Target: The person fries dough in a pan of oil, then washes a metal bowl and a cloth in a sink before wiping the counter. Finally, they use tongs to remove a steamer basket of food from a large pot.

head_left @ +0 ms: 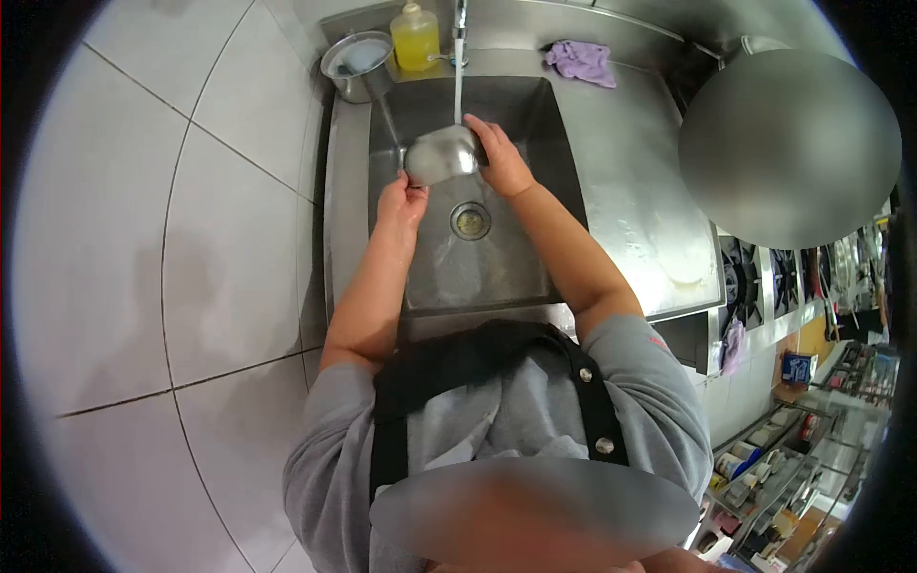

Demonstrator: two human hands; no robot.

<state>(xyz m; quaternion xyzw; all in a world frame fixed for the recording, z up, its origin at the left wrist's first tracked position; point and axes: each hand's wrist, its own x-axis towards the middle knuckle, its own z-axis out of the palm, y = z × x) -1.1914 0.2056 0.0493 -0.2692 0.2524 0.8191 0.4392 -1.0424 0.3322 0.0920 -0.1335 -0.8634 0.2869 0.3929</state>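
Observation:
Over the steel sink [435,277] I hold a shiny metal bowl [441,158], tilted on its side beneath the stream from the faucet [459,29]. My left hand [401,202] grips the bowl's lower left edge, thumb against the metal. On the other side my right hand [500,158] is wrapped round the right edge, its fingers near the falling water. The bowl's inside faces away from view. Below it, the drain [470,222] holds some small yellowish bits.
Left of the faucet stand a metal pot [355,59] and a bottle of yellow liquid [415,40]. A purple cloth [581,63] lies on the steel counter [626,162] to the right. Stove burners [740,282] and shelves [774,468] are further right.

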